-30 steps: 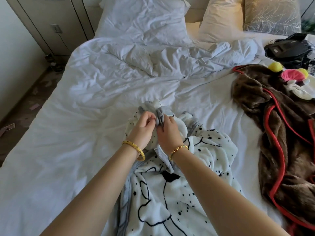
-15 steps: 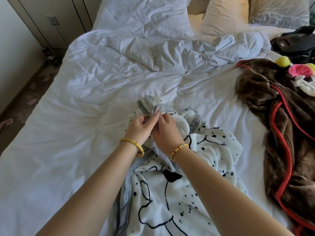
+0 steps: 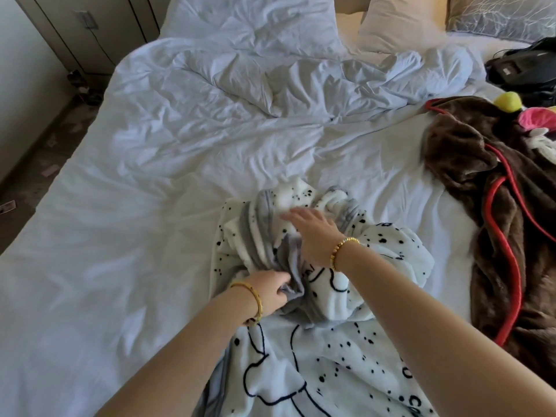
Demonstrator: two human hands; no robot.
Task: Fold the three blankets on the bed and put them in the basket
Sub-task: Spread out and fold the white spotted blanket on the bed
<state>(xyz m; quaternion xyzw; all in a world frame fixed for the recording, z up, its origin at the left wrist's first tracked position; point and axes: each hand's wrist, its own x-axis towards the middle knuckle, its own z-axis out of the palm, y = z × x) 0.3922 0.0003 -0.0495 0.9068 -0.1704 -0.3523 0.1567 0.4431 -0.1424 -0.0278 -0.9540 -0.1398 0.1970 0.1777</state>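
1. Where the frame's lower centre lies, a white spotted blanket (image 3: pixel 346 356) with black line drawing and grey edging sits bunched on the bed (image 3: pixel 120 266), its crumpled top end reaching mid-frame.
2. Left hand (image 3: pixel 270 288), lower centre: fingers curled into a grey fold of the spotted blanket, gripping it; a gold bangle (image 3: pixel 251 300) circles the wrist.
3. Right hand (image 3: pixel 313 233), centre: fingers spread and fairly straight, palm down over the bunched top of the same blanket; blurred, so I cannot tell whether it touches the cloth. A gold bead bracelet (image 3: pixel 343 251) sits at the wrist.
4. Brown plush blanket (image 3: pixel 487 206) with red piping, right side of the frame: heaped loosely on the bed, apart from the spotted one.
5. Soft toy (image 3: pixel 529 118) in yellow, pink and white, at the right edge, resting at the brown blanket's upper end.
6. Black bag or device (image 3: pixel 523 70), upper right; exact kind unclear.
7. White duvet (image 3: pixel 255 91), rumpled, across the upper middle.
8. Pillows: one white (image 3: pixel 252 16) at top centre, one cream (image 3: pixel 403 22) just right of it, one patterned (image 3: pixel 499 16) at the top right corner.
9. Cabinet (image 3: pixel 90 25), upper left, beside the bed.
10. Floor (image 3: pixel 39 164), left edge, with small scraps scattered on it.
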